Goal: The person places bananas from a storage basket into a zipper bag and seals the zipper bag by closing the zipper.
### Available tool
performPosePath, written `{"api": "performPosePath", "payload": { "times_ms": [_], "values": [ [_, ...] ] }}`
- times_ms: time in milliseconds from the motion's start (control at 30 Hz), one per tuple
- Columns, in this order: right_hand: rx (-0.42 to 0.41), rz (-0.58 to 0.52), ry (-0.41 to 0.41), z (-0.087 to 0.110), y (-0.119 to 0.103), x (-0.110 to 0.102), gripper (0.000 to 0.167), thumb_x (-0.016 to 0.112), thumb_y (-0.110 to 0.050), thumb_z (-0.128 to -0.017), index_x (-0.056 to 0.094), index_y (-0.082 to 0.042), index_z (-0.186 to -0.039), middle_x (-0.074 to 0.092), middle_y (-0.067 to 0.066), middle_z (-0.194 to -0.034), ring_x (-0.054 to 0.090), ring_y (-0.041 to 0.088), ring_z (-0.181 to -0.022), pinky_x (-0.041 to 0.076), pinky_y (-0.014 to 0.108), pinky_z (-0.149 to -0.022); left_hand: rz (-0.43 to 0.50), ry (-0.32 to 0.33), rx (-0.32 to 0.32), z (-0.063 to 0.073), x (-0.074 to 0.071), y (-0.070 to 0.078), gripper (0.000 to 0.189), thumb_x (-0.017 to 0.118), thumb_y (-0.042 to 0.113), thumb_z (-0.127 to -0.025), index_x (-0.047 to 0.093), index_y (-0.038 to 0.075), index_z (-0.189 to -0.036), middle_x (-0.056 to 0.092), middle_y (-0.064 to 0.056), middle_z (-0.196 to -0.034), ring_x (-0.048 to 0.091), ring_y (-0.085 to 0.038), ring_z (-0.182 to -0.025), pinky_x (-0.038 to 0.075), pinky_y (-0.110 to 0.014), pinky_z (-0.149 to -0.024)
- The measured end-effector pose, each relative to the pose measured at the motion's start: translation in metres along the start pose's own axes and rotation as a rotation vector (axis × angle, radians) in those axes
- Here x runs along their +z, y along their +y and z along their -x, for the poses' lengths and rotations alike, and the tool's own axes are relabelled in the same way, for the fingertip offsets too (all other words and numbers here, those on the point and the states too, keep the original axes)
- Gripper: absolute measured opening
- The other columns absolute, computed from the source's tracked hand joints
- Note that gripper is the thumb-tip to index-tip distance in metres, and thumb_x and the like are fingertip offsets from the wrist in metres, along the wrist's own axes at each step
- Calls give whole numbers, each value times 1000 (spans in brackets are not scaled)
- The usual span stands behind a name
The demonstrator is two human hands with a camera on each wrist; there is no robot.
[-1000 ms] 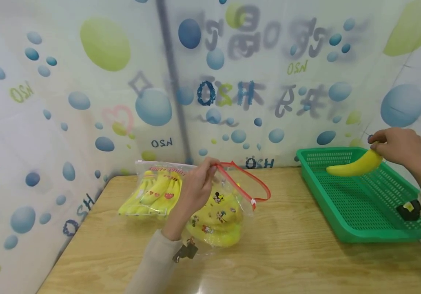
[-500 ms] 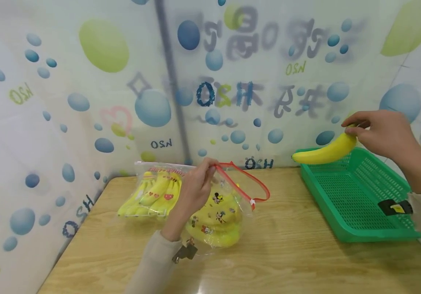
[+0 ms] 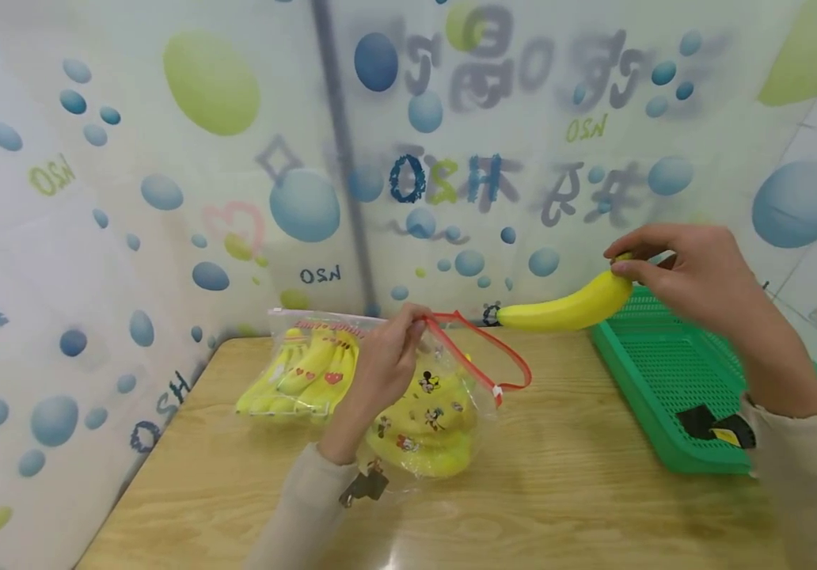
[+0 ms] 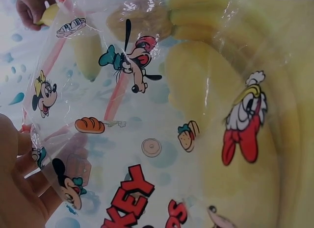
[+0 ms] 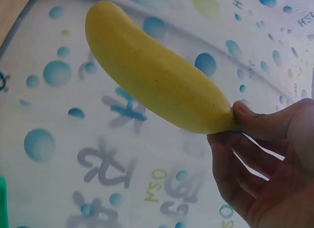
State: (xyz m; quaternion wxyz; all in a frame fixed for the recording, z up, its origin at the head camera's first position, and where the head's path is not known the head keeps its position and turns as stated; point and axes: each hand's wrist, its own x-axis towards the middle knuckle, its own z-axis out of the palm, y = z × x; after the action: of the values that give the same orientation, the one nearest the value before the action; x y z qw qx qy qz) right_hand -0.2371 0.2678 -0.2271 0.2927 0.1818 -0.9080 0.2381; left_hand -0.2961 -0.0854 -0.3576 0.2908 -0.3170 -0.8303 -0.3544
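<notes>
My right hand [image 3: 693,277] pinches a yellow banana [image 3: 572,307] by its stem end, in the air above the table's back edge. In the right wrist view the thumb and fingers meet on the stem of the banana [image 5: 157,81]. My left hand [image 3: 387,356] grips the red-rimmed mouth of a clear zip bag [image 3: 426,416] printed with cartoon figures. The bag's red zip edge [image 3: 515,352] gapes toward the right. Yellow bananas lie inside it, seen through the plastic in the left wrist view. My left palm partly hides the bag.
Left of the zip bag lies another clear bag [image 3: 309,372] with hearts and several bananas inside. A green plastic basket [image 3: 629,380] stands at the right of the wooden table [image 3: 551,507]. Behind hangs a patterned curtain [image 3: 451,119].
My right hand has carried the banana left, from over the green basket toward the bag's mouth. The left hand keeps its hold on the bag. The head view has shifted slightly.
</notes>
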Motion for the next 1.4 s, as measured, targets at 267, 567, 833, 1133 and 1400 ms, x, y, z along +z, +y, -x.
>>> {"api": "performPosePath", "payload": {
  "times_ms": [267, 567, 833, 1133, 1400],
  "values": [
    [-60, -50, 3, 2, -17, 21, 15, 77, -2, -90, 79, -11, -103, 78, 7, -98, 60, -7, -76, 48, 7, -65, 2, -1, 5, -3, 1, 3, 18, 46, 15, -111, 62, 10, -115, 69, -5, -84, 58, -12, -66, 43, -24, -60],
    [-12, -151, -64, 11, -22, 62, 11, 75, -10, -94, 78, -13, -105, 78, 5, -100, 63, 10, -77, 52, 18, -63, -5, 0, -2, -2, 2, 3, 17, 47, 15, -110, 62, 10, -115, 69, -5, -83, 61, -13, -68, 43, -23, -59],
    [2, -211, -62, 24, -25, 103, 13, 74, -3, -93, 77, -8, -104, 77, 8, -99, 66, 18, -79, 56, 22, -65, 1, -8, 11, -1, 4, 2, 18, 47, 14, -110, 63, 10, -116, 65, -4, -79, 52, -11, -64, 42, -23, -59],
    [-107, -211, -65, 26, -33, 124, 14, 79, -2, -88, 79, -8, -101, 78, 7, -99, 70, 18, -79, 58, 24, -63, -19, -13, 10, -2, 2, 1, 18, 47, 14, -110, 63, 9, -117, 68, -5, -82, 45, -11, -60, 37, -23, -57],
    [-165, -172, -82, 24, -41, 147, 15, 81, -4, -86, 79, -10, -100, 78, 2, -95, 72, 13, -79, 62, 29, -67, -11, -11, 21, -1, 1, 0, 18, 46, 14, -110, 62, 9, -116, 63, -4, -76, 44, -11, -60, 38, -23, -57]
  ]
}}
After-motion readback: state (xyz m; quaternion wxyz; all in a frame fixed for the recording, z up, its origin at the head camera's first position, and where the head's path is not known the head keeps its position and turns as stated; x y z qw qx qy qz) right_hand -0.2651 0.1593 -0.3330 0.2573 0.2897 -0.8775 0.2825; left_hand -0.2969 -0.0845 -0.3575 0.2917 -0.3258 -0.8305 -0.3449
